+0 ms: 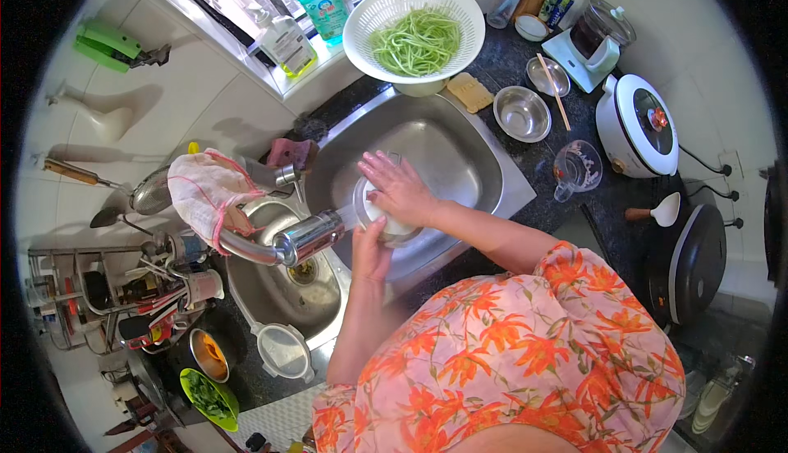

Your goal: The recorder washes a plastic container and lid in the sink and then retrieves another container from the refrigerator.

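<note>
Over the larger basin of a stainless steel sink (455,120), a clear round container (400,242) with whitish contents is in my left hand (371,253), which grips its near left side. My right hand (403,191) lies across the container's top, fingers extended towards the upper left; whether it presses on the contents or the rim I cannot tell. Water runs from the chrome faucet (314,237) at the container's left edge. A white cloth (206,191) with pink trim hangs on the faucet's neck.
Behind the sink stands a white colander (354,28) of green shreds. Steel bowls (522,114), a glass measuring cup (578,167) and a white electric cooker (640,127) are at right. A clear lid (284,351) rests beside the smaller basin; a green bowl (229,419) holds leafy greens.
</note>
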`<state>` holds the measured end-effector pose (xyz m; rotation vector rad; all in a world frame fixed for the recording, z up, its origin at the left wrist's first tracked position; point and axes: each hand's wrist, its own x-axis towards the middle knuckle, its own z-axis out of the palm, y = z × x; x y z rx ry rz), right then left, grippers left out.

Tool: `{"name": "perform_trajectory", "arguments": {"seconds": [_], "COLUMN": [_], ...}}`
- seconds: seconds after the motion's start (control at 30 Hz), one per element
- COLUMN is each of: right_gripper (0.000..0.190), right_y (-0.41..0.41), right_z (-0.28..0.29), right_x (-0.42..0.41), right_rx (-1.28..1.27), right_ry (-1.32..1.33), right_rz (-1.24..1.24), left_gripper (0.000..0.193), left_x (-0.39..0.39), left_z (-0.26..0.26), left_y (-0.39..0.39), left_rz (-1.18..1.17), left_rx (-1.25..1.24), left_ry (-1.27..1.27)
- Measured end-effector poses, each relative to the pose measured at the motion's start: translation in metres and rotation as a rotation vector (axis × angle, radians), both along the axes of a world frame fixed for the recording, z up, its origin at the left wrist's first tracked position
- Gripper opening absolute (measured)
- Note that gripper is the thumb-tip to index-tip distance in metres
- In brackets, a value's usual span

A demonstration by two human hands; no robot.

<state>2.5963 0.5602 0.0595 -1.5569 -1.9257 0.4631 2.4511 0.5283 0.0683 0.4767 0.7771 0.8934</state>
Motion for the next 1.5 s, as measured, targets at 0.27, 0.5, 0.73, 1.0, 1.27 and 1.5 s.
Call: {"name": "perform_trajectory", "arguments": {"seconds": [0.27, 0.5, 0.73, 1.0, 1.27, 1.5], "right_gripper": [0.057, 0.042, 0.036, 0.039, 0.038, 0.043], "right_y": [-0.01, 0.003, 0.02, 0.034, 0.036, 0.043], "right_z": [-0.003, 0.003, 0.01, 0.023, 0.033, -0.017], "right_x": [-0.018, -0.025, -0.016, 0.017, 0.017, 0.035], "right_rx": [-0.082, -0.115, -0.144, -0.301, -0.26, -0.373], "right_ry": [0.185, 0.287, 0.156, 0.233, 0.236, 0.607], "right_rz": [-0.001, -0.04, -0.044, 0.046, -0.186, -0.402], "left_gripper": [0.056, 0.061, 0.057, 0.047, 0.04, 0.037], "left_x": [0.008, 0.002, -0.017, -0.024, -0.02, -0.027], "left_z": [0.012, 0.011, -0.007, -0.023, -0.049, -0.047], "left_y": [-0.003, -0.002, 0.0, 0.03, 0.037, 0.022], "left_rz": [0.07, 0.014, 0.098, 0.153, 0.094, 0.114], "left_rx": [0.163, 0.202, 0.067, -0.199, 0.047, -0.074], "left_ry": [0.142, 0.142, 0.066, 0.038, 0.191, -0.163]}}
